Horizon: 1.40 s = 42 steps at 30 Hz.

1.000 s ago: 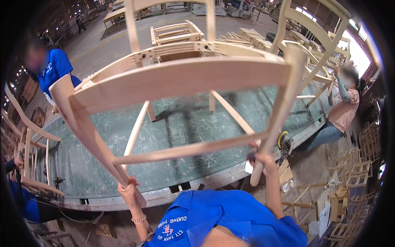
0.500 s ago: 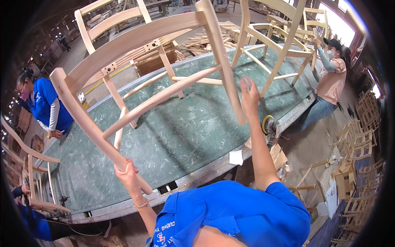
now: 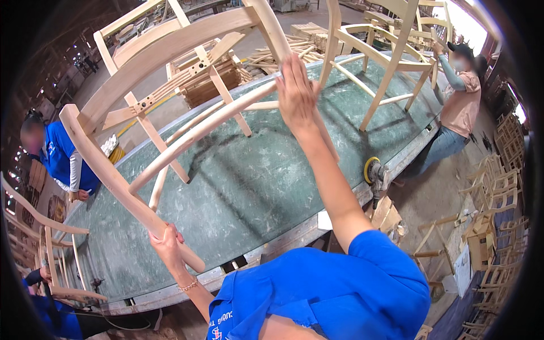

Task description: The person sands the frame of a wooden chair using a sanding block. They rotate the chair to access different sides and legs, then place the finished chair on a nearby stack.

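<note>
A bare, pale wooden chair frame (image 3: 207,124) is tilted up on the table in front of me, with a curved top rail, round crossbars and two long posts. My left hand (image 3: 166,241) is closed round the lower end of its left post. On the right post, level with the round crossbar, lies my right hand (image 3: 298,96). Its fingers are pressed together over the wood, and a small greyish piece seen in it earlier is hidden beneath the palm now.
The frame rests on a long green, dusty table (image 3: 243,187). A disc sander (image 3: 375,173) with a yellow rim hangs at the near edge. Another chair (image 3: 379,62) stands right, beside a co-worker (image 3: 460,93). A second co-worker (image 3: 65,153) in blue is at left. Stacked chairs (image 3: 501,272) fill the floor right.
My right hand has moved from beside the right post's lower end up and left onto the post. The chair frame has shifted slightly left; my left hand keeps its grip.
</note>
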{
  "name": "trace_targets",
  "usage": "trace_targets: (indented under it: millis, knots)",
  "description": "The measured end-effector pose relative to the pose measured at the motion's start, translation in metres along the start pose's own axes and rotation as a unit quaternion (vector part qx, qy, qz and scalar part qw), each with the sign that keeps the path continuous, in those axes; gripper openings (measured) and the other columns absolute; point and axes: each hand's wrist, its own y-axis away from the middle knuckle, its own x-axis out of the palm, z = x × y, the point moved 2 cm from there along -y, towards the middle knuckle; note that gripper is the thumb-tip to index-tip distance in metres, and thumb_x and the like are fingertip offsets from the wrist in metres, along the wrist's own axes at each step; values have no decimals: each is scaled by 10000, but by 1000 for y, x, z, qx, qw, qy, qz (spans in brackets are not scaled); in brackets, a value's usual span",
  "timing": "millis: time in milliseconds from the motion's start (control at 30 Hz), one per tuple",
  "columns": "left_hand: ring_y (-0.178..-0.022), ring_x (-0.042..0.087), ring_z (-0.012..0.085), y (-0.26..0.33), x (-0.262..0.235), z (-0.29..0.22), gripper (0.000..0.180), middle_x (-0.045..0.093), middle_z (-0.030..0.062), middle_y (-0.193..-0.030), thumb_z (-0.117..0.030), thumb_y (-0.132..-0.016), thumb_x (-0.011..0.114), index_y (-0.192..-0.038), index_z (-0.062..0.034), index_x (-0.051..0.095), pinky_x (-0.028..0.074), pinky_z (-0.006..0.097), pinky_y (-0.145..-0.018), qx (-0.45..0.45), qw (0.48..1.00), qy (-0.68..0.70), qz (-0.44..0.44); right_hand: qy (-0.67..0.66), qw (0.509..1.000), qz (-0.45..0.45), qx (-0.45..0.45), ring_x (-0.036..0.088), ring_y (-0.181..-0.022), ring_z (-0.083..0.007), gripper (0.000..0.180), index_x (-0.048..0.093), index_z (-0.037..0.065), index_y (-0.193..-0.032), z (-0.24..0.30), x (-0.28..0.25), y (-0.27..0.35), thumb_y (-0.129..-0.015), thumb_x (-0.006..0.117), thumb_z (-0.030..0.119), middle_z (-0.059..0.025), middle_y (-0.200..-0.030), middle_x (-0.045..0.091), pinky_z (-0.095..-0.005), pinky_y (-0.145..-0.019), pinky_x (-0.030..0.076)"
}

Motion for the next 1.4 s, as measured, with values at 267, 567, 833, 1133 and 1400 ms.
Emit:
trace_targets:
  millis: [267, 567, 833, 1133, 1400]
  knots:
    - [-450, 437, 101, 3, 11, 4, 181, 485, 44, -675, -12, -769, 536, -934, -13, 462, 369, 239, -429, 7, 1000, 12, 15, 20, 999, -39, 8, 495, -1232, -229, 363, 566, 61, -1272, -12, -9, -31, -958, 481, 221, -96, -1333, 539, -354, -880, 346]
    - [-459, 443, 103, -3, 6, 8, 171, 467, 32, -644, -13, -772, 533, -922, -21, 451, 376, 240, -431, 19, 999, 19, 27, 51, 998, -41, 2, 484, -1197, -221, 322, 601, 73, -1202, -18, -13, -25, -923, 531, 218, -48, -1288, 564, -347, -774, 350]
    - [-463, 448, 105, -3, 0, 5, 183, 477, 42, -679, -12, -771, 544, -931, -12, 455, 384, 246, -436, 16, 1000, 1, 16, 52, 997, -60, -8, 473, -1203, -220, 309, 622, 80, -1166, -17, -4, 6, -905, 563, 235, -15, -1266, 584, -408, -812, 363]
    - [-459, 439, 102, -2, -3, 4, 201, 480, 44, -694, -4, -766, 554, -939, -15, 451, 386, 246, -434, 10, 1000, 6, 20, 27, 999, -13, 21, 466, -1236, -254, 345, 600, 88, -1235, -11, -14, 13, -939, 519, 246, -45, -1308, 563, -417, -957, 337]
    - [-463, 445, 104, 1, 7, 3, 196, 483, 43, -691, -8, -765, 544, -938, -15, 453, 388, 253, -434, 14, 999, 12, 30, 54, 997, -60, -21, 474, -1206, -229, 320, 630, 90, -1177, -27, -8, -22, -887, 585, 217, -27, -1278, 580, -375, -791, 329]
